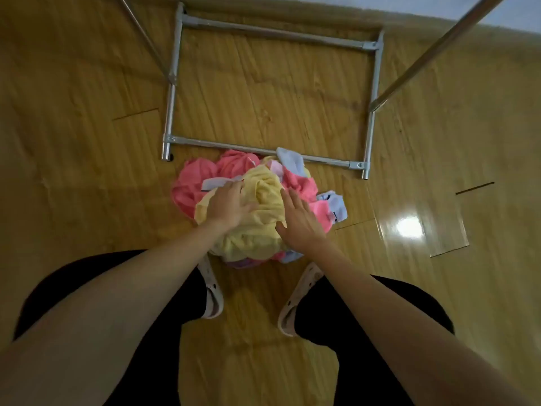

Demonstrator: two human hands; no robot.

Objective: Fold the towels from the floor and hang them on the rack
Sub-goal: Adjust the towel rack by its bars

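Both grips open: left hand [231,205] and right hand [301,219] laid flat, fingers straight, on yellow towel [260,221] topping the heap. Heap of towels on wooden floor [87,142], pink towels [199,183] at left and far side, pale blue towels [292,161] at far and right edges. Metal rack [263,149] base just beyond, its near bar touching the heap. White shoes [212,300] and black trousers [366,303] nearest.
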